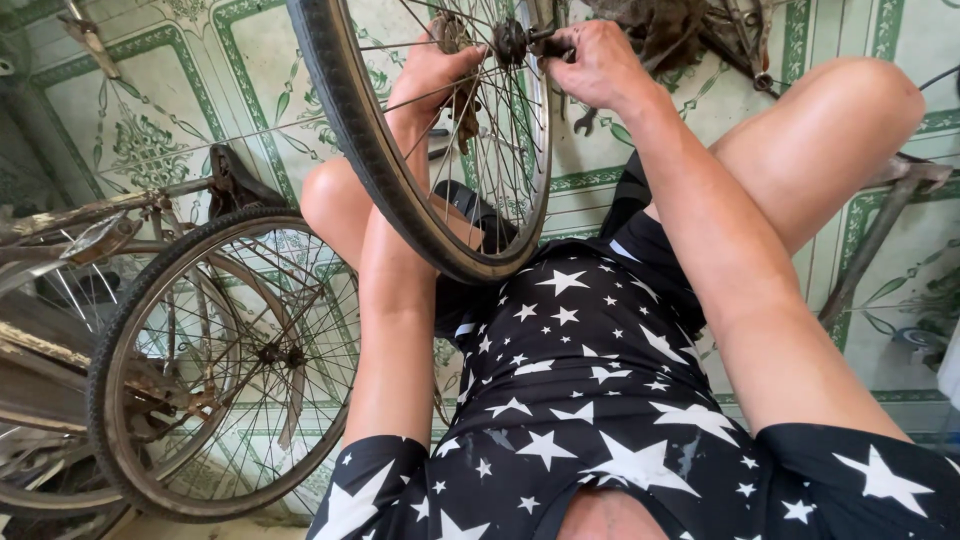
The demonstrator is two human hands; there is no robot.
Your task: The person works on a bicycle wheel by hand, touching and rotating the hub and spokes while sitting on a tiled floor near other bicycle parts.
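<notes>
While a green-patterned tiled floor (150, 130) spreads beneath a rusty bicycle (200, 370), the left hand (435, 75) and right hand (595, 62) each grip closed around the hub (510, 40) of a bicycle wheel (400, 190) upright between the knees.

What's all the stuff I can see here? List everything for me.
Bicycle wheel: one, black tyre, silver spokes, upright between the knees.
Hub: one, dark, at the wheel's centre, between both hands.
Old bicycle: one, rusty, black-tyred wheel, lower left.
Metal bar: one, grey, on the floor at right.
Floor tiles: many, cream with green pattern.
Star-print clothes: black and white, on the person.
Left hand: through the spokes beside the hub.
Right hand: gripping at the hub's axle end.
</notes>
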